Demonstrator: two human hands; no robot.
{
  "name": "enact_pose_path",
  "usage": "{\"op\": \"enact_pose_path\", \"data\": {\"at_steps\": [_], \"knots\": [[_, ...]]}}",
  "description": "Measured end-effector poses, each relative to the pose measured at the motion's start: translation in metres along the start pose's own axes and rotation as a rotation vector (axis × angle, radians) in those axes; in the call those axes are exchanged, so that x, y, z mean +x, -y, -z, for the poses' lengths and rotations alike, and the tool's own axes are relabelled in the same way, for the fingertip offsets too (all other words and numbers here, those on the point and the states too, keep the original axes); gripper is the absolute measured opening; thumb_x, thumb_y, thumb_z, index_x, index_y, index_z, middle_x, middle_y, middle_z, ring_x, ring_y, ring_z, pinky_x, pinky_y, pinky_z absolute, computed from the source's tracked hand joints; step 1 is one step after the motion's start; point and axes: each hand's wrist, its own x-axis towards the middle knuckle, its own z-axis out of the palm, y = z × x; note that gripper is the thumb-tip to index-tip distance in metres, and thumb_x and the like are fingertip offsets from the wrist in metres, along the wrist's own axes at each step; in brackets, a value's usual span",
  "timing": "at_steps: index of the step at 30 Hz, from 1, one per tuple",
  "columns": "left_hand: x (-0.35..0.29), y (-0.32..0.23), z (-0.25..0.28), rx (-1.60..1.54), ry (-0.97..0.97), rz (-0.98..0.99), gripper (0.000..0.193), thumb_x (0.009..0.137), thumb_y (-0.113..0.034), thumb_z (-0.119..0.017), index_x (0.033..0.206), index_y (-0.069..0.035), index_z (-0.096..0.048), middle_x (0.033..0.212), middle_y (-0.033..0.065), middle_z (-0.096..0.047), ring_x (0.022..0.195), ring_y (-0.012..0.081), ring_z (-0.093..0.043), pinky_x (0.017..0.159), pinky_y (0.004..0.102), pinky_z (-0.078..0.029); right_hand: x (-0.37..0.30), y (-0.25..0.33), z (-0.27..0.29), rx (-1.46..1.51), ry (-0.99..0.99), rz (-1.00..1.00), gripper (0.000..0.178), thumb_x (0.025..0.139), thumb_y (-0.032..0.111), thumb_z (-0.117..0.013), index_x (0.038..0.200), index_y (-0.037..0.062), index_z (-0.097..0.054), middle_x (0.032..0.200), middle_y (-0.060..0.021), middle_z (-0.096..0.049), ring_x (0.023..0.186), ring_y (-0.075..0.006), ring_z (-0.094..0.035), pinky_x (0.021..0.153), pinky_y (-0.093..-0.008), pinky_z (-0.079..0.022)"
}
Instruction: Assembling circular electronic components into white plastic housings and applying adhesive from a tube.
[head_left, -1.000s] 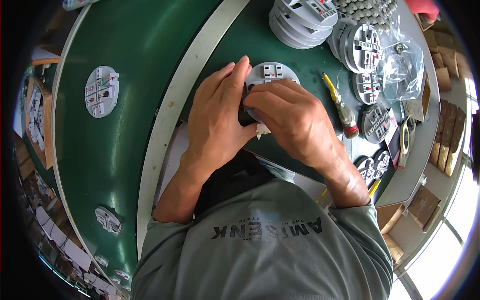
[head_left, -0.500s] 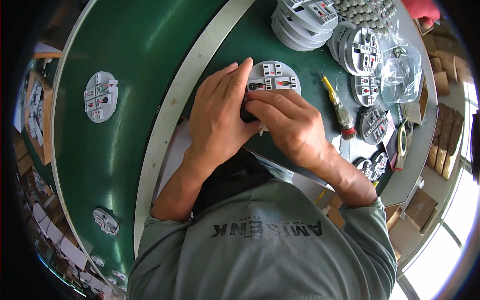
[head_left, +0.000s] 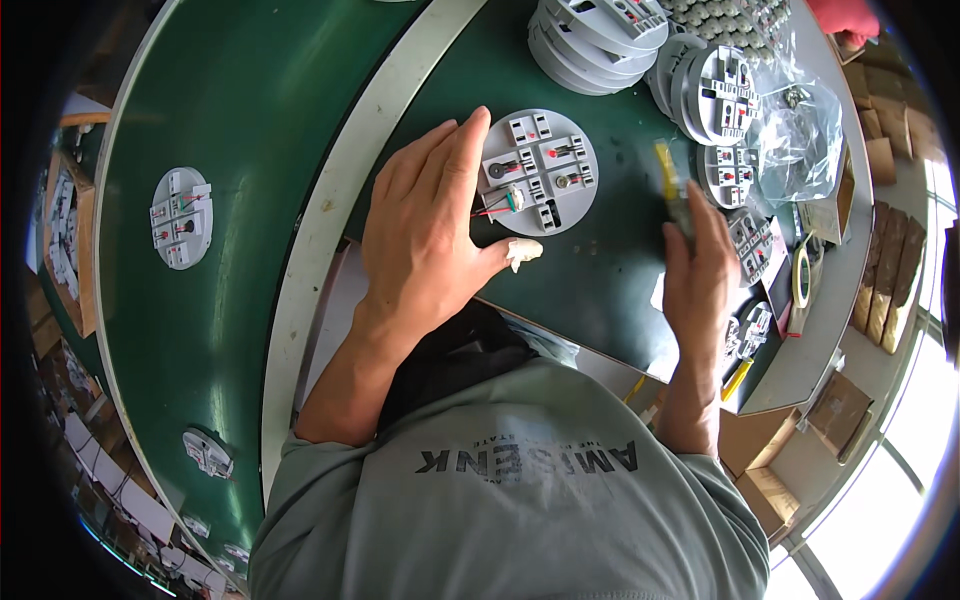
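Note:
A round grey plastic disc [head_left: 552,205] lies flat on the green worktop, carrying small white sockets, red and dark parts, and a small white piece with red and green wires at its left side. My left hand [head_left: 425,225] is against the disc's left edge, fingers stretched out; its thumb, wrapped in white tape, points along the near rim. To the right of the disc, my right hand [head_left: 702,275] has its thumb and fingers around a screwdriver with a yellow shaft [head_left: 665,172]. Motion blurs the tool, and the hand covers most of its handle.
Stacked grey discs [head_left: 597,50] stand at the far side, with more discs [head_left: 728,178] down the right. Behind them lie a clear plastic bag [head_left: 800,140] and a tape roll [head_left: 801,278]. A green conveyor belt [head_left: 250,250] on the left carries another disc [head_left: 182,218].
My right hand has left the disc, moved right and taken hold of the screwdriver, uncovering the disc's parts. My left hand stays at the disc's edge. The belt's upper disc has shifted nearer.

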Motion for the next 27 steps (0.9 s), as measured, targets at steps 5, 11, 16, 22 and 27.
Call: {"op": "enact_pose_path", "data": {"at_steps": [5,11,16,22,27], "knots": [[0.000,-0.001,-0.001,0.004,0.015,0.007,0.121,0.060,-0.027,-0.105,0.162,0.000,-0.046,0.150,0.0130,-0.068,0.139,0.0339,-0.062,0.116,0.0462,-0.046,0.001,0.021,0.007,0.902,-0.121,-0.331,0.052,0.106,0.002,-0.066,0.157,0.0030,-0.053,0.143,-0.0206,-0.066,0.123,-0.0313,-0.073,0.108,-0.0429,-0.056],[0.003,0.004,-0.006,0.026,0.009,-0.002,0.117,0.062,-0.029,-0.103,0.162,-0.003,-0.047,0.142,0.0144,-0.069,0.139,0.0328,-0.060,0.117,0.0468,-0.045,0.024,0.093,-0.049,1.091,-0.062,0.426,0.046,0.097,-0.017,-0.067,0.135,0.0001,-0.048,0.136,-0.0250,-0.064,0.114,-0.0309,-0.072,0.087,-0.0399,-0.064],[0.015,0.004,-0.009,0.059,-0.002,-0.047,0.115,0.064,-0.031,-0.101,0.162,-0.002,-0.048,0.143,0.0154,-0.068,0.140,0.0331,-0.059,0.117,0.0466,-0.045,0.033,0.093,-0.068,0.753,-0.039,0.553,0.044,0.104,-0.011,-0.060,0.140,0.0032,-0.038,0.135,-0.0312,-0.062,0.115,-0.0333,-0.073,0.097,-0.0436,-0.061],[0.010,0.003,-0.014,0.035,0.016,-0.024,0.116,0.064,-0.028,-0.102,0.162,-0.001,-0.046,0.146,0.0172,-0.066,0.140,0.0340,-0.059,0.118,0.0477,-0.044,0.030,0.071,-0.068,0.944,-0.147,0.524,0.043,0.102,-0.014,-0.060,0.138,0.0024,-0.043,0.132,-0.0271,-0.064,0.106,-0.0299,-0.071,0.094,-0.0408,-0.061],[0.015,-0.002,-0.010,-0.001,0.031,-0.001,0.118,0.063,-0.026,-0.103,0.163,0.001,-0.044,0.150,0.0187,-0.063,0.142,0.0349,-0.058,0.121,0.0504,-0.043,0.034,0.048,-0.048,1.120,-0.261,0.255,0.041,0.102,-0.014,-0.060,0.137,0.0023,-0.046,0.134,-0.0250,-0.063,0.105,-0.0288,-0.071,0.094,-0.0396,-0.061]]}}
